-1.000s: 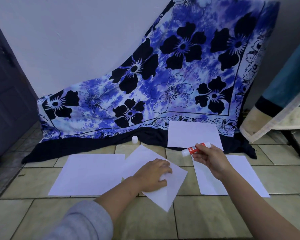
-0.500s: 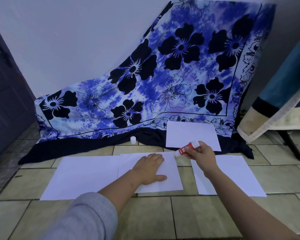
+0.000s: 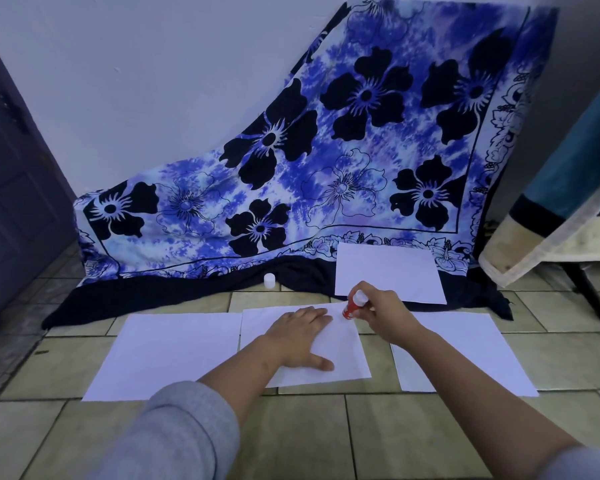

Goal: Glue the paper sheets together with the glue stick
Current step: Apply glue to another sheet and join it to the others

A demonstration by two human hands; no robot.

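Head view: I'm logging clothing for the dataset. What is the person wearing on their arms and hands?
Both hands are bare: no gloves, rings or watch show on the left hand or right hand. A light grey knit sleeve is pushed up the left forearm; only a pale grey sleeve edge shows on the right.

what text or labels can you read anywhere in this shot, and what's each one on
No text here can be read.
Glue stick, held in the right hand: red label with a faint white mark, too small and blurred to read.
Paper sheets, including the middle sheet under the left hand: blank, no print visible.
White cap on the floor: no marking visible.
Blue floral cloth: pattern only, no words.
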